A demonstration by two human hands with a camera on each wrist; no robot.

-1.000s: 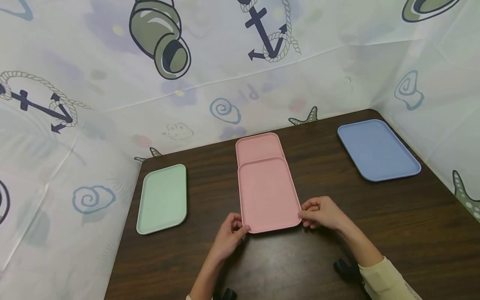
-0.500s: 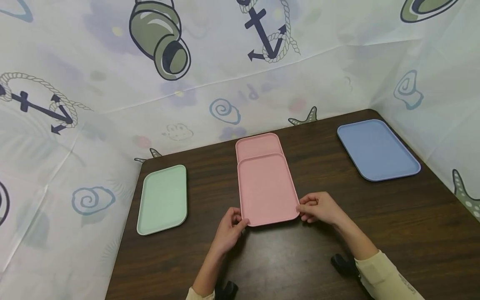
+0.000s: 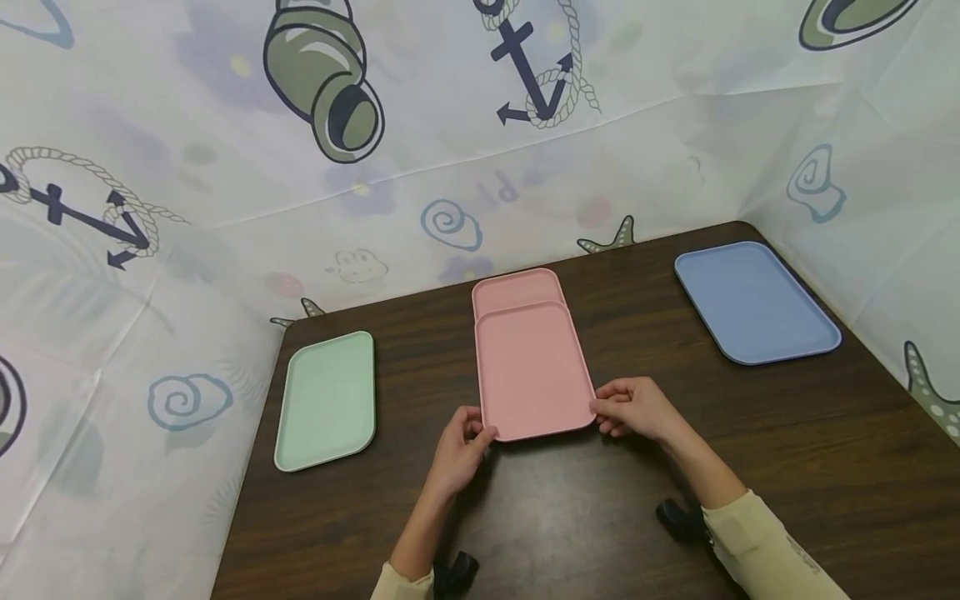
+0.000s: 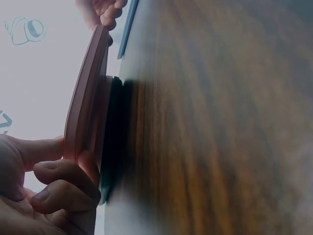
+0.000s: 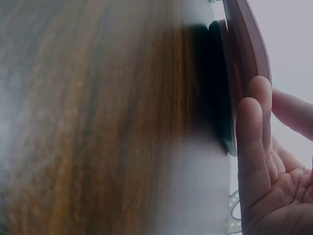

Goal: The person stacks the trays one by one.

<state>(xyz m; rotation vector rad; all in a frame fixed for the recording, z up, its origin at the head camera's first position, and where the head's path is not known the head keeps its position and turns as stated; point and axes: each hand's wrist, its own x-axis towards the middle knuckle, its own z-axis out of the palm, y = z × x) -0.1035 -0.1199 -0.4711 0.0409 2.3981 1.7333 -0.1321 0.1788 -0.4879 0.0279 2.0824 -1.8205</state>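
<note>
In the head view a pink tray [image 3: 534, 371] is held by its two near corners. My left hand [image 3: 456, 454] pinches the near left corner, thumb on top and fingers below. At the near right corner my right hand [image 3: 636, 408] pinches it the same way. A second pink tray [image 3: 519, 290] lies behind, its near part covered by the held one. Both wrist views show the held tray [image 4: 85, 93] raised off the table at the near side, with the other tray [image 5: 222, 73] close beneath it.
A green tray [image 3: 326, 400] lies on the brown wooden table [image 3: 570, 533] at the left. A blue tray [image 3: 757, 304] lies at the far right, near the table edge. Patterned cloth [image 3: 480, 150] stands behind and along both sides.
Both hands have moved away from me with the held pink tray. It now covers more of the pink tray behind it. The green and blue trays stay put.
</note>
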